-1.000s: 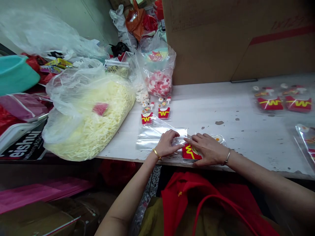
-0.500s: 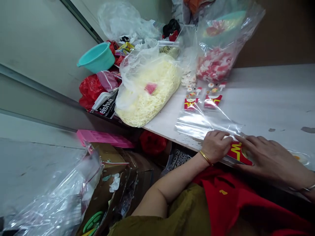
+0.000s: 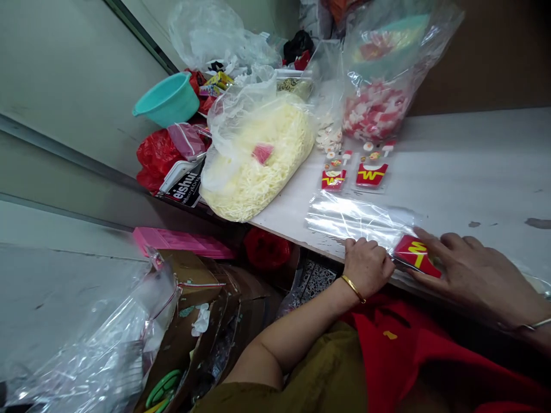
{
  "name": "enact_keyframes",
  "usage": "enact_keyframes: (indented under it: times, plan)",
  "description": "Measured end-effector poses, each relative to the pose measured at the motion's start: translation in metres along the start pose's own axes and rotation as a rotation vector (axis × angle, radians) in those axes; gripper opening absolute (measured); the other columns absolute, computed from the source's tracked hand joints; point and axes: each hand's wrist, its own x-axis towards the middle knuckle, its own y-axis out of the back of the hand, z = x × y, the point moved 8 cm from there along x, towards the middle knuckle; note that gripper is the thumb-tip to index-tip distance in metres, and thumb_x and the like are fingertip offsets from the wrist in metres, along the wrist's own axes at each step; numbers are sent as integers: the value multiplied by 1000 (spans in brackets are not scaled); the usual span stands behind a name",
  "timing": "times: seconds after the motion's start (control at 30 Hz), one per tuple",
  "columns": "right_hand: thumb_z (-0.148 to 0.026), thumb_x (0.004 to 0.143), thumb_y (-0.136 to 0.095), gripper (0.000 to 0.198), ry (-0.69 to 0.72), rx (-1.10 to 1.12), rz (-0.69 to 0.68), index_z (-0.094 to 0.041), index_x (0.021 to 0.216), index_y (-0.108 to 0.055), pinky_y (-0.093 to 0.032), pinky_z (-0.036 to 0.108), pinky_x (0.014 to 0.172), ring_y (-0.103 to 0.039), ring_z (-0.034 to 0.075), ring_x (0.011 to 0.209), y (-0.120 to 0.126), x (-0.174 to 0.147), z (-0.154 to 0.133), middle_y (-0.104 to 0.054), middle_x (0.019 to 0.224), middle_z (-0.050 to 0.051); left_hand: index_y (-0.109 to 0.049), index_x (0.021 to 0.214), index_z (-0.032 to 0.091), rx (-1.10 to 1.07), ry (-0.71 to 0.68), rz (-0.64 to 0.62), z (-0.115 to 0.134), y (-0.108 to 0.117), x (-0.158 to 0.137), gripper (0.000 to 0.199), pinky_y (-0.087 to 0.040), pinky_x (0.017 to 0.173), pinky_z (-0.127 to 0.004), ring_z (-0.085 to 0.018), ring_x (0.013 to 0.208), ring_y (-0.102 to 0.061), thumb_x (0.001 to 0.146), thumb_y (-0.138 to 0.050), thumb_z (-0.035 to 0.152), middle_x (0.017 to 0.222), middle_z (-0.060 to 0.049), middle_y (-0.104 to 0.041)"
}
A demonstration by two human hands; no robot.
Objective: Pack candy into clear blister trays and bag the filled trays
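Note:
At the table's near edge, my left hand (image 3: 368,267) is closed with curled fingers on the near edge of a clear plastic bag (image 3: 340,215) lying flat. My right hand (image 3: 477,272) grips a red fries-box-shaped piece with a yellow W (image 3: 416,255) between thumb and forefinger. This piece lies at the right end of the bag, close to my left fingertips; whether it is inside the plastic cannot be told. Beyond the bag lie two small clear packs with red W pieces and little food shapes, a left pack (image 3: 333,179) and a right pack (image 3: 371,175).
A big bag of pale yellow shreds (image 3: 275,172) rests on the white table (image 3: 473,166). Behind stands a bag of pink and white pieces (image 3: 374,109). A turquoise basin (image 3: 167,100) and red bags (image 3: 157,160) crowd the left. An open carton (image 3: 193,304) stands below.
My left hand has slid a little left and down, away from the red piece, more of which now shows. My right hand stays at the piece, with little movement.

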Motion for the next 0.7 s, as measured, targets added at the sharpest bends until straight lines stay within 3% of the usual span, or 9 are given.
enact_keyframes:
  times: [0.17,0.27,0.33,0.4,0.5,0.6,0.7]
  plan:
    - [-65,83,-36,75,-74,-5,-11,-16,141,-33,-44,44,70,-54,35,87,4,2,-3,-57,97,17,-62,77,15,16,-161,-22,34,-3,-5,18,-31,79,-43,-24,88,-54,83,-50,27,83,-11,-64]
    - [-65,78,-45,80,17,59,-19,-19,142,-30,-42,48,79,-53,35,96,5,4,-3,-57,107,18,-63,76,15,-21,-306,-166,49,-2,4,19,-31,79,-42,-23,85,-55,83,-51,27,81,-10,-64]
    - [-69,74,-49,89,79,80,24,-20,145,-25,-35,54,93,-46,38,113,10,0,2,-53,121,18,-64,77,17,-81,-452,-289,55,6,18,21,-31,78,-39,-21,84,-55,85,-51,30,81,-8,-64]
    - [-74,70,-50,99,69,75,99,-20,147,-18,-20,59,104,-29,40,130,18,-8,11,-41,139,18,-65,89,20,-121,-546,-324,52,19,43,21,-31,79,-37,-22,89,-55,85,-52,37,90,-7,-63]
    - [-76,70,-49,104,-112,74,211,-19,148,-9,-9,60,108,-9,38,140,24,-31,31,-21,151,16,-61,110,25,-94,-647,-339,42,27,78,38,-30,86,-39,-27,106,-49,78,-62,46,115,-9,-57]
    - [-70,77,-47,99,-380,98,294,-17,148,-4,-11,61,108,-5,36,141,18,-59,49,-15,153,16,-60,110,27,-64,-730,-431,39,11,93,46,-29,91,-40,-30,116,-44,71,-69,48,127,-10,-51]
    - [-70,78,-45,98,-573,153,354,-15,147,-2,-16,62,106,-8,37,140,3,-80,60,-18,151,19,-60,108,25,-25,-727,-456,42,-4,97,47,-32,90,-39,-29,111,-46,68,-71,48,122,-10,-54]
